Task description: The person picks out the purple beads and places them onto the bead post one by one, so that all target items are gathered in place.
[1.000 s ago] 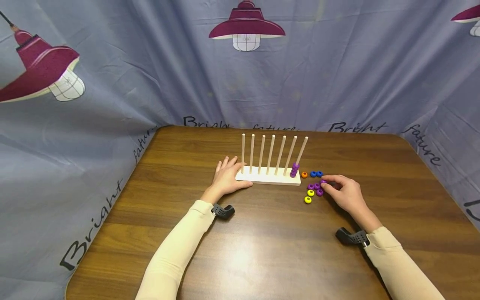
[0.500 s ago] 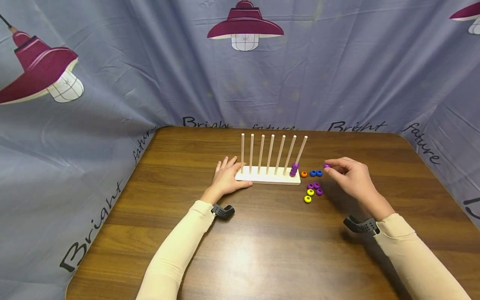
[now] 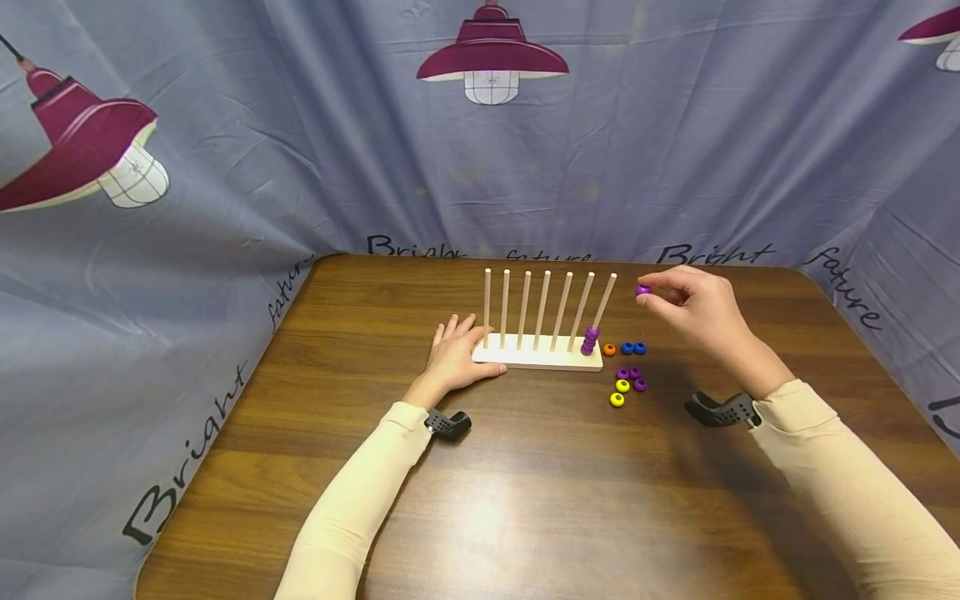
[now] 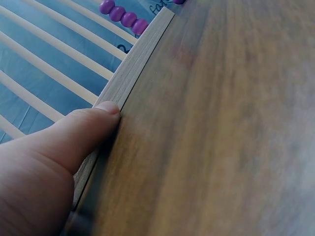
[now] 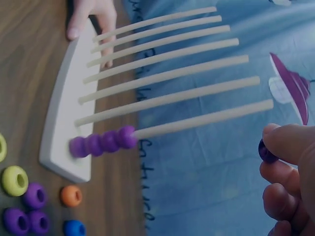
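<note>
A pale wooden peg rack point(image 3: 537, 354) stands on the table, with a row of upright pegs. Several purple beads point(image 3: 589, 341) are stacked on its rightmost peg. My left hand point(image 3: 455, 356) holds the rack's left end, thumb along the front edge and fingers behind it. In the left wrist view the thumb point(image 4: 78, 130) presses against the base. My right hand point(image 3: 697, 306) pinches a purple bead point(image 3: 642, 291) between thumb and fingertips, raised to the right of the rightmost peg's top. In the right wrist view this held bead point(image 5: 267, 151) is apart from the peg tip.
Right of the rack lie an orange bead point(image 3: 609, 350), two blue beads point(image 3: 633, 348), three loose purple beads point(image 3: 634, 373) and two yellow beads point(image 3: 622, 387). A patterned curtain point(image 3: 487, 183) hangs behind the wooden table point(image 3: 480, 483).
My right hand has lifted a purple bead from the loose group and carried it upward and away, to about the height of the peg tops. My left hand stays at the rack.
</note>
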A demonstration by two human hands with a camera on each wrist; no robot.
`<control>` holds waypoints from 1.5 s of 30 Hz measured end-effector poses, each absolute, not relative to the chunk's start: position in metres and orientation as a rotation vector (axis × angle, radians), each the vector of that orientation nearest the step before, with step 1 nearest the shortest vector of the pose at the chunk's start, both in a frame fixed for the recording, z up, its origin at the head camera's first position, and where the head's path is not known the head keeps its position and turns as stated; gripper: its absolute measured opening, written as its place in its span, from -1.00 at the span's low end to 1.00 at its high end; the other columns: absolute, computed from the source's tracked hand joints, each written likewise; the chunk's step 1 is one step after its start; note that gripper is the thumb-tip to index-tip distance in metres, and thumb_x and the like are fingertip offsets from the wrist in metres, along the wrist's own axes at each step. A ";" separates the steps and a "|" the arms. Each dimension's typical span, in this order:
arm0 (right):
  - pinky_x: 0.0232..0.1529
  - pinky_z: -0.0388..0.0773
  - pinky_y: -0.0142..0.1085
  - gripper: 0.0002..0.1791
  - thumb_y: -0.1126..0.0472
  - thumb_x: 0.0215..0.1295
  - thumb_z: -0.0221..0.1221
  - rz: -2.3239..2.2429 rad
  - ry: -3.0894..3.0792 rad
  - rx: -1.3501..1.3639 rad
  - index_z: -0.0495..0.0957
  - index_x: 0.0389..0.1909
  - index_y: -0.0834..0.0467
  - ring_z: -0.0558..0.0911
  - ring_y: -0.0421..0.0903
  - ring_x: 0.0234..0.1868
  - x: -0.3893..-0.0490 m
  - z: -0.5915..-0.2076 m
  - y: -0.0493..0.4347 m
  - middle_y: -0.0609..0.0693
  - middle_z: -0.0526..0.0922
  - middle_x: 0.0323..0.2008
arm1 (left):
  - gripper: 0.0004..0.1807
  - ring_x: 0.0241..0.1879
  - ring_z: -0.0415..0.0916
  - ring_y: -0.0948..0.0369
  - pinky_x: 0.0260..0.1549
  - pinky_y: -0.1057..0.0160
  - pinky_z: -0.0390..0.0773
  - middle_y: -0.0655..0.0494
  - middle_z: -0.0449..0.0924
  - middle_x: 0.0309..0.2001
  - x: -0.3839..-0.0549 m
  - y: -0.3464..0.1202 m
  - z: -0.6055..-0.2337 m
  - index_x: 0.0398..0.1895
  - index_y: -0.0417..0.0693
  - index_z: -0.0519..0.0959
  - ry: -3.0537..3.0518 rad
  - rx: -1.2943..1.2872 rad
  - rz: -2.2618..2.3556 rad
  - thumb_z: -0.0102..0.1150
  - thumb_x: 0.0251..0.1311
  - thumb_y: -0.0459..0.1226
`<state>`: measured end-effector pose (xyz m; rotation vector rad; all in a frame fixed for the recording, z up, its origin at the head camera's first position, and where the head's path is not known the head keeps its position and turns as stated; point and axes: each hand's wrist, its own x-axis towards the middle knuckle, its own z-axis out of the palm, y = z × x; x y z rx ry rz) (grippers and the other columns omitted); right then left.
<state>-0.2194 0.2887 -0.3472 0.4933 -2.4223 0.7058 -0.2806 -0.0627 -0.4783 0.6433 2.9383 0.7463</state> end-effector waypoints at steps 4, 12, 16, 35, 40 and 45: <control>-0.48 0.22 -0.52 -0.82 0.34 0.10 0.45 0.684 -2.395 0.526 0.78 -0.23 0.21 0.33 -0.46 -0.54 -0.225 -0.338 0.283 0.03 0.72 -0.45 | -0.14 0.64 -0.13 -0.20 0.60 -0.23 -0.22 -0.12 0.15 0.59 -0.281 -0.062 -0.478 0.43 0.15 0.45 2.945 0.641 0.750 0.38 0.07 0.24; -0.44 0.23 -0.50 -0.81 0.31 0.09 0.47 0.662 -2.385 0.550 0.79 -0.23 0.19 0.34 -0.46 -0.51 -0.231 -0.322 0.274 0.03 0.73 -0.43 | -0.14 0.64 -0.13 -0.20 0.60 -0.23 -0.23 -0.12 0.14 0.60 -0.280 -0.061 -0.479 0.43 0.14 0.45 2.946 0.638 0.753 0.38 0.07 0.24; -0.44 0.20 -0.52 -0.79 0.31 0.06 0.49 0.660 -2.378 0.557 0.80 -0.23 0.17 0.33 -0.44 -0.51 -0.232 -0.318 0.271 0.02 0.72 -0.45 | -0.14 0.63 -0.13 -0.21 0.60 -0.23 -0.23 -0.13 0.15 0.59 -0.280 -0.061 -0.478 0.43 0.14 0.45 2.950 0.637 0.754 0.38 0.06 0.23; -0.42 0.27 -0.58 -0.78 0.31 0.09 0.49 0.672 -2.410 0.582 0.80 -0.21 0.13 0.40 -0.47 -0.49 -0.233 -0.318 0.257 0.02 0.76 -0.41 | -0.15 0.62 -0.10 -0.23 0.59 -0.25 -0.22 -0.14 0.17 0.58 -0.278 -0.061 -0.478 0.41 0.12 0.47 2.952 0.650 0.775 0.39 0.06 0.22; -0.44 0.26 -0.58 -0.78 0.29 0.09 0.49 0.681 -2.422 0.574 0.79 -0.20 0.14 0.40 -0.47 -0.50 -0.232 -0.319 0.257 0.01 0.75 -0.42 | -0.15 0.62 -0.11 -0.23 0.59 -0.25 -0.22 -0.14 0.18 0.58 -0.278 -0.062 -0.478 0.42 0.12 0.47 2.948 0.652 0.777 0.38 0.06 0.23; -0.44 0.26 -0.56 -0.79 0.28 0.11 0.48 0.691 -2.426 0.570 0.79 -0.20 0.13 0.40 -0.41 -0.51 -0.232 -0.319 0.257 0.00 0.73 -0.43 | -0.15 0.62 -0.11 -0.23 0.59 -0.26 -0.22 -0.14 0.18 0.58 -0.277 -0.062 -0.478 0.42 0.12 0.46 2.946 0.653 0.777 0.38 0.07 0.23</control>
